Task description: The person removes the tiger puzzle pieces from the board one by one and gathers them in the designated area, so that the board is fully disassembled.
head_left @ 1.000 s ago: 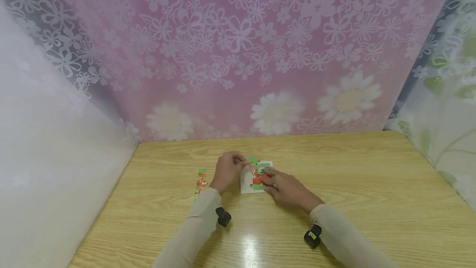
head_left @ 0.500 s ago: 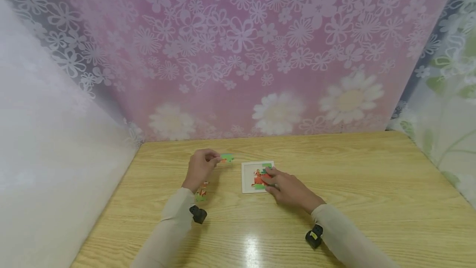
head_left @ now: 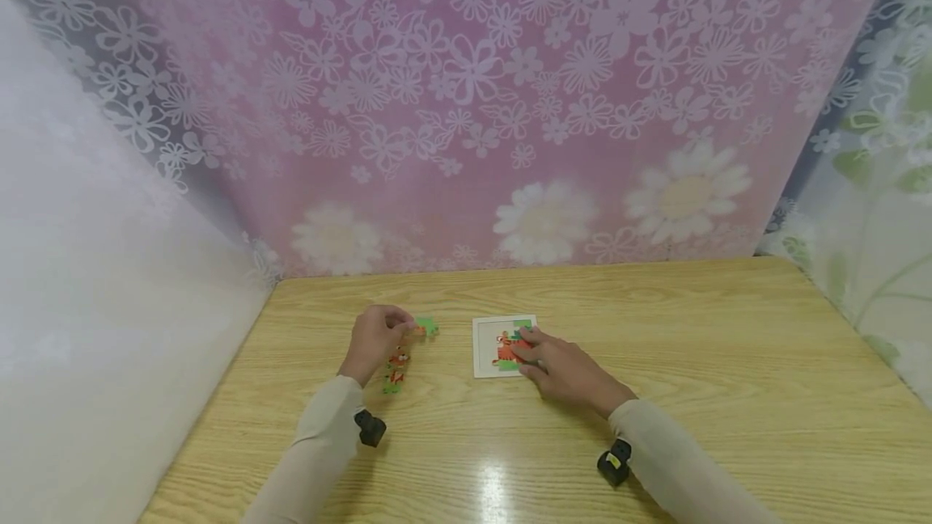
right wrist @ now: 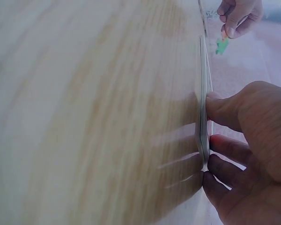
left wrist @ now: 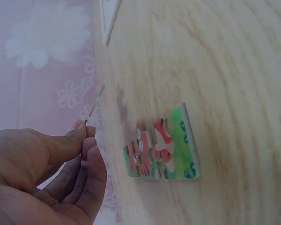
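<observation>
The left hand [head_left: 374,340] pinches one green-and-orange puzzle piece [head_left: 426,327] above the bench [head_left: 692,338] — just beside it, a group of loose pieces [left wrist: 180,145] lies together. The right hand [head_left: 571,368], its fingers spread, rests on the white frame [head_left: 477,350] — orange and green pieces [head_left: 506,354] are inside.

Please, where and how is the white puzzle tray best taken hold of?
Probably take the white puzzle tray by its left rim, coming from the left, thumb on top and fingertips against the outer edge. It lies flat and thin; that rim is uncovered, while the right hand covers part of the right side.
</observation>
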A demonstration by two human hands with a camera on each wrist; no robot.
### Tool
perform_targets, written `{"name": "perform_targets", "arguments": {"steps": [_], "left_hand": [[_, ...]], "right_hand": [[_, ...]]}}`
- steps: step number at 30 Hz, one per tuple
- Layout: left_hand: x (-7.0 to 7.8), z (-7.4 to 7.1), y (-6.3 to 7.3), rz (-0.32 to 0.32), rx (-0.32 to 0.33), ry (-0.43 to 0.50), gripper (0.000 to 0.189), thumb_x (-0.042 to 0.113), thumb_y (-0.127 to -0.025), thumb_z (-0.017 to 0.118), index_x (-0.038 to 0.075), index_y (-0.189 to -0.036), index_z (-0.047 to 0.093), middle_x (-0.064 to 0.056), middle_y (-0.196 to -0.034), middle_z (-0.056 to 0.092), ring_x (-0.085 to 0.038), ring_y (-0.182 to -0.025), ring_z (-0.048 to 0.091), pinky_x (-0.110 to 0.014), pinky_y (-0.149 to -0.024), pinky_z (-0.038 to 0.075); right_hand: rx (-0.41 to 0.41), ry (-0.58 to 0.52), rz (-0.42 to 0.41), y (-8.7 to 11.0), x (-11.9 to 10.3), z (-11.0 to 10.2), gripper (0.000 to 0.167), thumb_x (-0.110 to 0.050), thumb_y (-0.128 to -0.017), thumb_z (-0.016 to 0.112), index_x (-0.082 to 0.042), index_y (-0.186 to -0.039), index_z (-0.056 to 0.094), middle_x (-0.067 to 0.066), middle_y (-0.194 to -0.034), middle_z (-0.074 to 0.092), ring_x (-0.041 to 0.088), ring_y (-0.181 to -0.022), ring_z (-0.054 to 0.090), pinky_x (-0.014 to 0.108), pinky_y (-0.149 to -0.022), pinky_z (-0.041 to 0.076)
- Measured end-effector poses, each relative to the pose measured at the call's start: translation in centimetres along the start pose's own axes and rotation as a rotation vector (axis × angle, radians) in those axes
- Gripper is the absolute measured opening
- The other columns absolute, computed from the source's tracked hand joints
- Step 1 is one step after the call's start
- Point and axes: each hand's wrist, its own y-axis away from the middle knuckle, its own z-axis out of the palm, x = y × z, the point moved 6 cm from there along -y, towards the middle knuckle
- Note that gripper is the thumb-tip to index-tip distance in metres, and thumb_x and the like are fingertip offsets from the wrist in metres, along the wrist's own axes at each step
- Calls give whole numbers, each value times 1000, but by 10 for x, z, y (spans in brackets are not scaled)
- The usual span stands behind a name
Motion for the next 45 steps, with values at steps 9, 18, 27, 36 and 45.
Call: {"name": "perform_targets", "arguments": {"steps": [9,18,27,36,45], "left_hand": [[-4,6,0,-35,-6,-62,6,9,-93,74,6,-91,78,-5,-86,74,-17,-68,65,-38,-65,55],[1,10,2,-41,-3,-118,7,10,-94,74,4,-93,78,-6,-84,74,-15,-64,64,-41,-67,57],[2,8,4,-27,12,-138,7,10,-92,75,4,-95,78,-6,-87,75,-17,-69,66,-44,-69,57],[32,24,4,56,-72,-110,7,11,-92,76,5,-95,78,-5,-90,74,-22,-82,69,-42,-75,58],[70,70,6,174,-235,-105,13,10,-92,76,0,-101,76,-8,-93,72,-22,-85,67,-39,-76,57]], "right_hand": [[-9,-14,-14,0,0,0,44,-15,-103,61,3,-143,53,25,-154,39,46,-142,36,59,-106,40],[-12,8,-5,1,0,-2,45,-17,-103,62,1,-143,53,25,-154,39,46,-142,35,59,-107,39],[-16,-5,-3,0,2,0,46,-16,-103,62,1,-144,52,25,-155,38,46,-143,34,58,-107,41],[-17,13,-7,0,0,0,45,-16,-103,61,1,-144,52,26,-155,38,46,-142,36,58,-107,41],[-35,5,17,0,0,0,45,-18,-103,61,-2,-144,53,24,-156,38,45,-143,35,57,-103,44]]}}
